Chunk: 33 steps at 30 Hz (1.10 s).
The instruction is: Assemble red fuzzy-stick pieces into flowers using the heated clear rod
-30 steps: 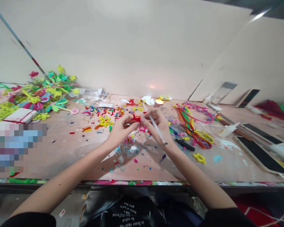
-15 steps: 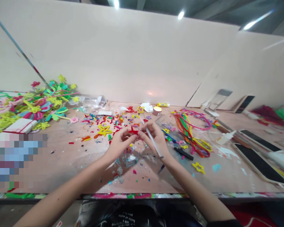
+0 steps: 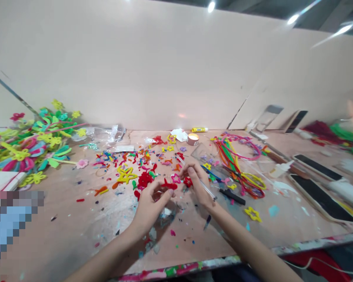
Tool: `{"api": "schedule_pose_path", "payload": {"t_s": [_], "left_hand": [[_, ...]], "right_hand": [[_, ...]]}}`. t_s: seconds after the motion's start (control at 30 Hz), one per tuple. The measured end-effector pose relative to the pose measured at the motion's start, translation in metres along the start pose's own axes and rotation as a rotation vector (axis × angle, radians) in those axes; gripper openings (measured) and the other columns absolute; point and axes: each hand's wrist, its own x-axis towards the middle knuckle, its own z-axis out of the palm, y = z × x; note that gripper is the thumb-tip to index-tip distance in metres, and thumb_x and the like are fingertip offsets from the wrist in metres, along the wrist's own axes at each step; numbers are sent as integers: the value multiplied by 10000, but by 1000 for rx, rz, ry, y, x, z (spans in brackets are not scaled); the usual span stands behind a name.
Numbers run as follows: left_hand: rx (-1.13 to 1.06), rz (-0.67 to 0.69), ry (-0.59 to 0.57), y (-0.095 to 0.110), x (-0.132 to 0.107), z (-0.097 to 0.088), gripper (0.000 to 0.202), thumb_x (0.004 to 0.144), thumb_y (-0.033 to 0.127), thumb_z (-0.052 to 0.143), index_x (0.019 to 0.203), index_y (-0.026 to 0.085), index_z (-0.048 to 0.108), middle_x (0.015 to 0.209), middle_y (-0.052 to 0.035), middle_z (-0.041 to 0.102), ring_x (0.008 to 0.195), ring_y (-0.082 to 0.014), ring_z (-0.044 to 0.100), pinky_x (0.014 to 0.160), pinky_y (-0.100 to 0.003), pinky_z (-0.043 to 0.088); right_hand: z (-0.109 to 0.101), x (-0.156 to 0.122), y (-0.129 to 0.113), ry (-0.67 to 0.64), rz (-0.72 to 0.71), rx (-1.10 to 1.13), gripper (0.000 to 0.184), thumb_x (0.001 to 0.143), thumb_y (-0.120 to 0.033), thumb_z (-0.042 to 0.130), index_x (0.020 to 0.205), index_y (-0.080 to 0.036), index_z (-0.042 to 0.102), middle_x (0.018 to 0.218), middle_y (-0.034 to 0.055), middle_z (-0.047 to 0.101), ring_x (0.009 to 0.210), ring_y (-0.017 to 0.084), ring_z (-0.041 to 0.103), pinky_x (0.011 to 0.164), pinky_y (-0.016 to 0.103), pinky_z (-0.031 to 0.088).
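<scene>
My left hand (image 3: 153,203) pinches a small red fuzzy pipe-cleaner piece (image 3: 168,185) with several short arms between thumb and fingers. To its right, my right hand (image 3: 197,182) is closed around a thin translucent stick (image 3: 207,190), which looks like a glue stick; its far end points up and left. The two hands are apart. Just beyond my left fingers lies a red pipe-cleaner flower (image 3: 145,179), with a yellow star (image 3: 126,175) left of it. A lit candle in a small tin (image 3: 193,139) stands behind my right hand.
Colourful scraps litter the table (image 3: 85,231). A heap of pipe-cleaner flowers (image 3: 55,133) lies at left. Bundled pipe cleaners (image 3: 229,156), a black tool (image 3: 232,196), a small glue bottle (image 3: 282,168) and phones (image 3: 320,197) are at right. A pale partition (image 3: 164,70) stands behind.
My hands have moved apart, the right one drawing away with the stick. The red piece stays in my left hand. The view has shifted slightly.
</scene>
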Motion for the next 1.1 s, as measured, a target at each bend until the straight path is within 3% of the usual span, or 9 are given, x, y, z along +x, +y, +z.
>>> {"api": "schedule_pose_path", "payload": {"t_s": [0.1, 0.2, 0.43, 0.6, 0.73, 0.83, 1.0, 1.1], "left_hand": [[4, -33, 18, -10, 1, 1, 181, 812, 322, 684, 793, 176, 578, 728, 21, 632, 641, -121, 600, 563, -207, 436], [42, -53, 41, -17, 1, 0, 208, 839, 327, 692, 768, 178, 564, 715, 22, 633, 668, -127, 619, 626, -222, 462], [112, -57, 86, -34, 4, -3, 223, 873, 388, 656, 836, 175, 601, 754, -10, 667, 698, -156, 638, 649, -253, 458], [163, -52, 56, -38, 1, 2, 206, 847, 364, 647, 778, 179, 586, 726, -17, 669, 685, -161, 622, 649, -263, 449], [134, -45, 25, -29, -4, 5, 201, 814, 373, 647, 791, 183, 587, 721, -19, 674, 676, -168, 629, 648, -268, 459], [80, -72, 0, -23, -7, 3, 206, 809, 377, 647, 790, 186, 573, 755, -41, 703, 720, -193, 665, 672, -287, 479], [124, -63, -19, -24, -9, -4, 212, 824, 384, 652, 801, 188, 575, 765, -57, 734, 757, -218, 689, 662, -288, 461], [126, -68, -38, -31, -9, -8, 196, 858, 367, 627, 803, 186, 576, 782, -58, 740, 760, -203, 689, 689, -288, 465]], "right_hand": [[-3, -1, -1, 2, -2, -74, 347, 987, -515, 450, 840, -231, 585, 764, -3, 620, 717, 153, 589, 672, 282, 464], [-4, -1, -8, -16, -3, -148, 366, 988, -518, 439, 827, -226, 589, 752, -3, 627, 709, 151, 591, 667, 279, 457], [-2, -6, -23, -34, 80, 38, 384, 995, -539, 410, 903, -232, 623, 802, 14, 692, 680, 162, 628, 645, 299, 509], [-8, -2, -25, 59, 91, 39, 392, 975, -579, 434, 1041, -229, 597, 862, 34, 756, 711, 176, 668, 663, 307, 513], [-27, 27, -13, 155, 182, 235, 534, 855, -764, 458, 1018, -257, 507, 796, 21, 751, 608, 172, 653, 553, 287, 489], [-53, 62, 2, 276, 216, 230, 546, 777, -781, 561, 893, -248, 541, 705, 2, 707, 577, 146, 619, 532, 251, 465], [-96, 122, 34, 384, 268, 172, 374, 948, -566, 504, 842, -215, 583, 711, 1, 674, 587, 106, 585, 616, 229, 494], [-106, 147, 58, 409, 347, 136, 275, 977, -423, 551, 981, -161, 634, 887, 32, 686, 728, 126, 641, 702, 282, 550]]}}
